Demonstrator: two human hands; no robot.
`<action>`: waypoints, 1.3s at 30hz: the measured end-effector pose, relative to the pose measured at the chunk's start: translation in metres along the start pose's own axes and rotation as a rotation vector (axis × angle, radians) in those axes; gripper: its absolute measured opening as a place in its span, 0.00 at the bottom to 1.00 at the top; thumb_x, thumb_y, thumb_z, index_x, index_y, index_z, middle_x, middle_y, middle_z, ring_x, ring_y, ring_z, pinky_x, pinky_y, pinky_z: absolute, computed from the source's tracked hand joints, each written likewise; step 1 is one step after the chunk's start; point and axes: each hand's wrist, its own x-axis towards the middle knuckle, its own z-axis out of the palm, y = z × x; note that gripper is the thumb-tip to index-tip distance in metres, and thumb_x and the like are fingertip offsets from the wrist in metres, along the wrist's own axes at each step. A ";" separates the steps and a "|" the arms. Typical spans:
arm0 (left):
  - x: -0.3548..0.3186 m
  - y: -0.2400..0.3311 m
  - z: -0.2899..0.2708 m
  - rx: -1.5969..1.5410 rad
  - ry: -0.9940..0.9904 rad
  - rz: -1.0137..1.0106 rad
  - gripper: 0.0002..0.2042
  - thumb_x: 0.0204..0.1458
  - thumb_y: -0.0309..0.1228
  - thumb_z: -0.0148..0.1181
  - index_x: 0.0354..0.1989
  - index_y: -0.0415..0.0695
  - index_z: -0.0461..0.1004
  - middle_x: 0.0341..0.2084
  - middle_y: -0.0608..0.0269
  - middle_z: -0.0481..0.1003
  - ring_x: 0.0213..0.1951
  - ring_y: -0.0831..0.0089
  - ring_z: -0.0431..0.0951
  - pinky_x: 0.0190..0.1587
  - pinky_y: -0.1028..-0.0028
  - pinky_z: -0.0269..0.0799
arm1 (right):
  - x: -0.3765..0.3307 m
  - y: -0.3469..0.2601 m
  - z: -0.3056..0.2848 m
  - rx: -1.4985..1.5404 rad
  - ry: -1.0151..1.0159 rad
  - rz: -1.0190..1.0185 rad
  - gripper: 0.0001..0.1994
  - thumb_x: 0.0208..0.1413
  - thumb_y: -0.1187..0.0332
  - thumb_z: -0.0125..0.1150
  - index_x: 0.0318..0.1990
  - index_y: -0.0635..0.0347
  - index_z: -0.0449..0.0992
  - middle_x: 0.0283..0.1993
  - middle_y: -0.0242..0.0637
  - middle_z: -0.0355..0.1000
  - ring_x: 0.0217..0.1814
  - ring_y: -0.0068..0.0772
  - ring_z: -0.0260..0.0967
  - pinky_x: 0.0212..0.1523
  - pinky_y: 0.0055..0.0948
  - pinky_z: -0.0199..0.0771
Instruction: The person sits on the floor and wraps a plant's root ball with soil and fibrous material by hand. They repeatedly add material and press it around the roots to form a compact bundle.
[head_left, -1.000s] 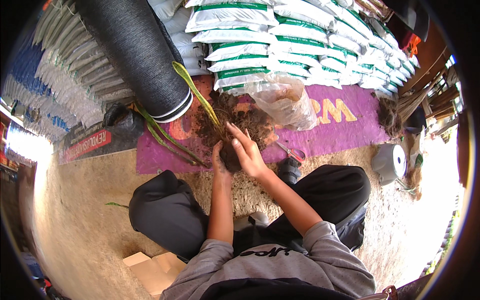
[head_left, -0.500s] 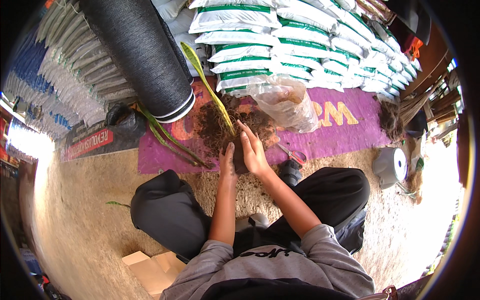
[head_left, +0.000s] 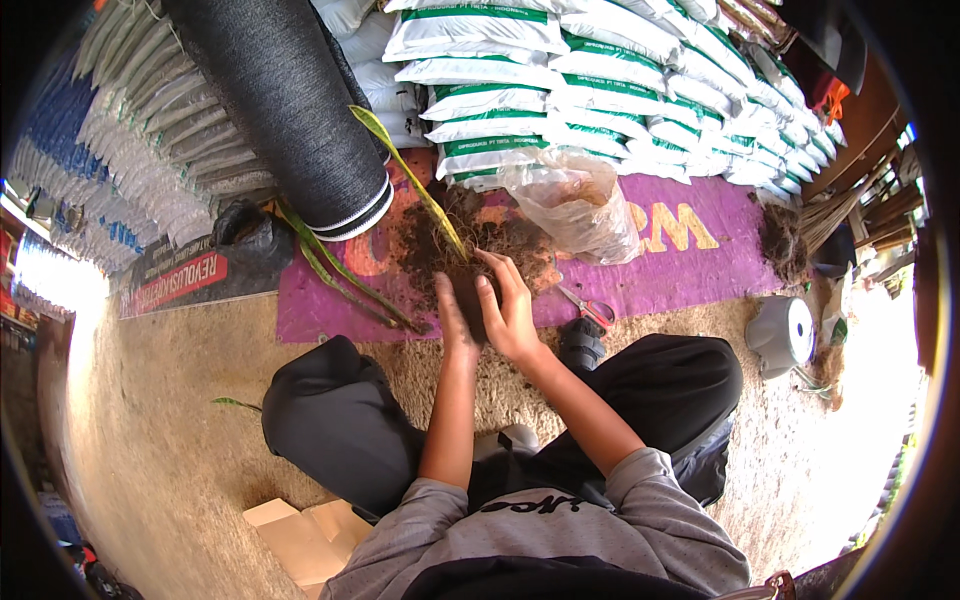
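My left hand (head_left: 453,315) and my right hand (head_left: 511,312) cup the two sides of a dark brown clump of soil (head_left: 467,296); whether a pot or bag wraps its lower part, I cannot tell. Just beyond my fingertips stands a yellow-green snake plant leaf (head_left: 425,200), tilted to the left, with thin tangled roots at its base. Loose dark soil (head_left: 420,240) is heaped around it on a purple printed banner (head_left: 690,275). More long snake plant leaves (head_left: 340,275) lie to the left of the heap.
Red-handled scissors (head_left: 598,314) lie right of my hands, below a clear plastic bag (head_left: 585,215). A black bag (head_left: 250,238) and a large black roll (head_left: 285,120) stand at left. Stacked white-and-green sacks (head_left: 490,100) line the back. A grey pot (head_left: 780,335) lies far right, cardboard (head_left: 308,540) lower left.
The leaf's tip has dipped down and to the left. My left hand's fingers have shifted slightly up and left, showing more of the soil clump between my hands.
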 end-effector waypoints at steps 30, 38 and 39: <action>-0.004 0.007 0.022 0.115 0.153 0.044 0.30 0.55 0.54 0.44 0.58 0.43 0.58 0.53 0.55 0.63 0.53 0.60 0.65 0.55 0.64 0.61 | 0.001 0.022 0.008 0.555 0.135 0.367 0.20 0.46 0.72 0.64 0.47 0.64 0.68 0.39 0.38 0.73 0.39 0.26 0.69 0.43 0.25 0.70; -0.004 0.005 0.015 0.043 -0.070 -0.067 0.25 0.56 0.50 0.43 0.53 0.42 0.65 0.47 0.59 0.69 0.48 0.64 0.69 0.53 0.65 0.63 | -0.006 0.025 0.001 -0.146 0.031 0.045 0.22 0.57 0.56 0.46 0.53 0.60 0.65 0.57 0.44 0.59 0.62 0.44 0.51 0.63 0.47 0.36; -0.005 0.008 0.016 0.023 -0.092 -0.080 0.25 0.56 0.48 0.42 0.54 0.42 0.64 0.48 0.58 0.69 0.50 0.64 0.68 0.54 0.65 0.62 | -0.006 0.024 0.003 -0.152 0.030 0.038 0.22 0.56 0.55 0.47 0.53 0.61 0.64 0.57 0.45 0.59 0.63 0.45 0.50 0.63 0.48 0.35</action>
